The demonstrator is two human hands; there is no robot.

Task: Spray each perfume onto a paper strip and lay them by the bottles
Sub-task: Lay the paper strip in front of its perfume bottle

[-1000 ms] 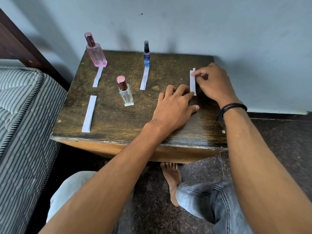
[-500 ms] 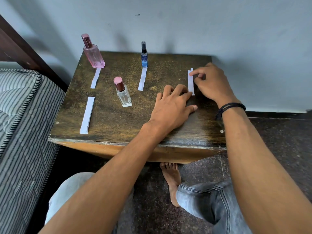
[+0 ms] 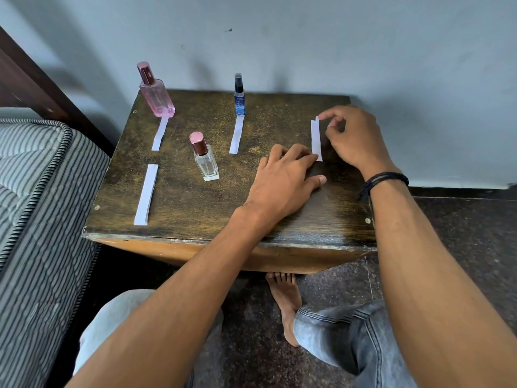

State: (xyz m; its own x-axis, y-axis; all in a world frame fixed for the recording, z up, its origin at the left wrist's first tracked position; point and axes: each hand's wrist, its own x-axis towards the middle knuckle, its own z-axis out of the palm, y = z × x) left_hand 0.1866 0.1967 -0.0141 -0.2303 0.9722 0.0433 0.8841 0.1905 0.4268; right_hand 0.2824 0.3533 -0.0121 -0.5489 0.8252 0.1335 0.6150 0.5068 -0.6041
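Three perfume bottles stand on the dark wooden table [image 3: 195, 208]: a pink bottle [image 3: 156, 93] at the back left, a slim blue bottle [image 3: 239, 99] at the back middle, and a clear bottle with a rose cap [image 3: 205, 161] in front of them. A paper strip [image 3: 160, 133] lies before the pink bottle and another strip [image 3: 236, 134] before the blue one. A third strip [image 3: 146, 194] lies at the front left. My left hand [image 3: 282, 180] lies flat, its fingertips on the near end of the right strip [image 3: 316, 140]. My right hand [image 3: 352, 135] pinches that strip's far end.
A striped mattress [image 3: 42, 205] borders the table on the left, with a dark wooden bed frame [image 3: 33, 88] behind it. A grey wall [image 3: 307, 46] runs along the table's back edge. My knees and a bare foot [image 3: 285, 301] are below the front edge.
My right hand's fingers have shifted slightly at the far end of the right strip. My left hand stays pressed on its near end. The bottles and other strips have not moved.
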